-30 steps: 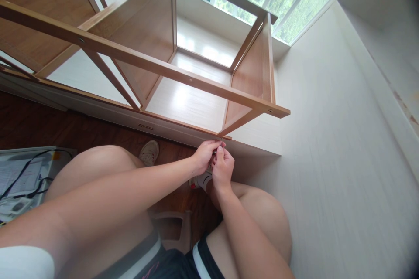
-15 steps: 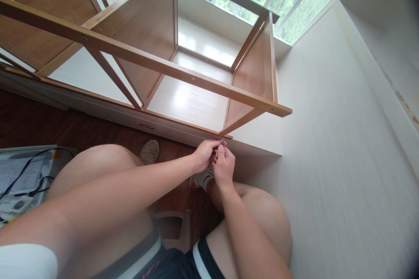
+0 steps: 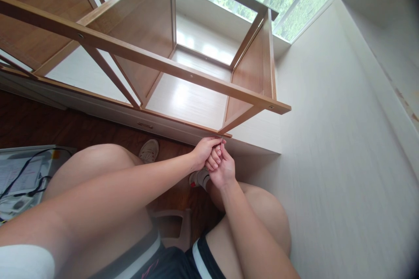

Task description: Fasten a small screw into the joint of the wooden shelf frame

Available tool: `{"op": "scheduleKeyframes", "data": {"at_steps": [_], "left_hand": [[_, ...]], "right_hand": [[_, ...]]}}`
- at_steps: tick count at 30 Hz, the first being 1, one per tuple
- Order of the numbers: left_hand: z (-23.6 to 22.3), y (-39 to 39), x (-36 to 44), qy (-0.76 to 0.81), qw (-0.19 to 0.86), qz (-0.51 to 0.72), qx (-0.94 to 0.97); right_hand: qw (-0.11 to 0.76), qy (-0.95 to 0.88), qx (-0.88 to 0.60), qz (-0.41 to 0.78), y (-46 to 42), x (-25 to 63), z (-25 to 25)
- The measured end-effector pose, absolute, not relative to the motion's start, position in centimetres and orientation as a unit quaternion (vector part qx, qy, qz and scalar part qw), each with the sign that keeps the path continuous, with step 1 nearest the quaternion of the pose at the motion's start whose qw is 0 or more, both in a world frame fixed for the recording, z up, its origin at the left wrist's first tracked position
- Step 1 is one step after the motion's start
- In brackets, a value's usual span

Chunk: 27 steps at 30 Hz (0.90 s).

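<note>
Just under the front right corner of the wooden rack frame [image 3: 242, 91], my two hands meet. My left hand [image 3: 206, 151] is closed, its thumb and forefinger stretched to the tip of a thin metal rod [image 3: 222, 140] below the lower rail's end. My right hand [image 3: 223, 170] is closed from the other side, thumb and fingertips at the same rod and its other fingers against the left hand's. Most of the rod is hidden by fingers, so its kind cannot be made out. The frame has slatted rails with bolt holes and wooden panels between.
The frame stands on a pale cabinet ledge [image 3: 262, 135] beside a light wall [image 3: 327, 152]. A barred window is behind. At left lies a box [image 3: 62, 152] with papers and black cables. A plastic stool [image 3: 185, 229] is between my legs on the dark wooden floor.
My right hand has shifted slightly and its fingers have opened out against my left hand's curled fingers. The dark piece between the hands is now covered. The frame stands as before.
</note>
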State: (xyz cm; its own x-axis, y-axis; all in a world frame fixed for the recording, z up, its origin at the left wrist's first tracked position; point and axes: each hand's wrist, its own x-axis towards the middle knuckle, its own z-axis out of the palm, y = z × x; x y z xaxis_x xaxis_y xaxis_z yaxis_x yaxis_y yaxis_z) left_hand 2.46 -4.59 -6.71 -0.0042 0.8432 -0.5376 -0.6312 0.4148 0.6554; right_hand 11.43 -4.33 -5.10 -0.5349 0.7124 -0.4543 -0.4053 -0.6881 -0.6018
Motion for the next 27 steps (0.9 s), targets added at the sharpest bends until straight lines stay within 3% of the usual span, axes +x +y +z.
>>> {"op": "scheduleKeyframes", "data": {"at_steps": [27], "left_hand": [[-7.0,-5.2,3.2,0.47,0.696,0.53,0.116]], "right_hand": [[0.423,-0.314,-0.443,0.725,-5.9,10.3,-6.8]]}}
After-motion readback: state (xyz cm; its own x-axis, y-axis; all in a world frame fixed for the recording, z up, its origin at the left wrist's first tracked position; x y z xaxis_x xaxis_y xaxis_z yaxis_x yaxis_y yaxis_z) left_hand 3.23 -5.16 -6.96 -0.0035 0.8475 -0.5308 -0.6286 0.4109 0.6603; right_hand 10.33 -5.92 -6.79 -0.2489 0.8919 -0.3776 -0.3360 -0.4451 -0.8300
